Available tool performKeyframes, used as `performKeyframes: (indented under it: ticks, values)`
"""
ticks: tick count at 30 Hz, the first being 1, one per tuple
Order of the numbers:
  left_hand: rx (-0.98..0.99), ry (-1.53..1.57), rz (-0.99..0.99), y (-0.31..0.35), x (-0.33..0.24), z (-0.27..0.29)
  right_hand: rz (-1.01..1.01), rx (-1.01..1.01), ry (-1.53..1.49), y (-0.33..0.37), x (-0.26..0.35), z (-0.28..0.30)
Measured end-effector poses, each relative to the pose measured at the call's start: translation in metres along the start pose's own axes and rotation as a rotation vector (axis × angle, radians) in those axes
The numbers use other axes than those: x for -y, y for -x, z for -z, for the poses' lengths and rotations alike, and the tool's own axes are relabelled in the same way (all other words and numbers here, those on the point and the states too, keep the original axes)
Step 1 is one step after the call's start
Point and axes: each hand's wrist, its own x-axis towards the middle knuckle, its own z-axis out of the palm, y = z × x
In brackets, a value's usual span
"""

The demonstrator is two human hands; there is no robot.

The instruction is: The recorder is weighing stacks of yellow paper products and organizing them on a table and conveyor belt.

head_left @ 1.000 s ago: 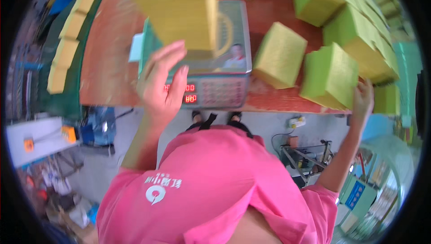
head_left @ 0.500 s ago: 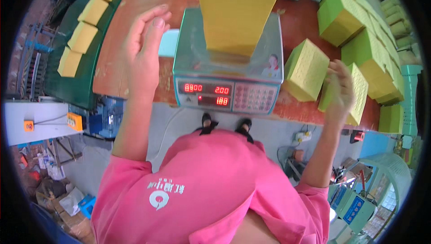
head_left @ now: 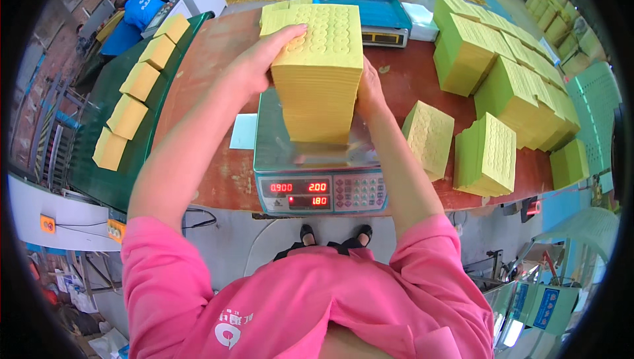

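A tall stack of yellow paper sheets [head_left: 316,98], its top embossed with rows of round marks, stands upright on the pan of a digital scale [head_left: 294,195] with lit red figures. My left hand [head_left: 264,58] presses against the stack's left side, its thumb over the top edge. On the opposite side rests my right hand [head_left: 370,88], its fingers partly hidden behind the stack. Two smaller paper stacks lie right of the scale: one close by [head_left: 429,138], another [head_left: 485,154] farther right.
Many yellow-green paper stacks [head_left: 495,48] fill the table's right side. A second scale with a blue tray [head_left: 360,9] stands at the back. Along the left, a green conveyor belt [head_left: 99,180] carries several paper bundles [head_left: 127,116]. A pale card [head_left: 244,131] lies beside the scale.
Both hands, apart from the tall stack before, have come in and now clasp its sides. My right hand has left the small stacks on the right. The view has tilted up.
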Motion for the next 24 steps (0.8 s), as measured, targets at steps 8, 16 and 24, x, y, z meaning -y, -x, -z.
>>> performKeyframes:
  ticks: [8,16,24]
  values:
    - [0.110,-0.022,0.180,0.093,0.010,-0.004,0.137,-0.046,0.445,0.143,0.013,0.010]
    - [0.205,-0.009,0.211,0.061,0.011,0.018,-0.287,-0.260,0.150,0.250,-0.005,0.017]
    - [0.203,-0.023,0.149,0.083,0.021,0.024,-0.460,-0.072,-0.443,0.228,-0.026,-0.001]
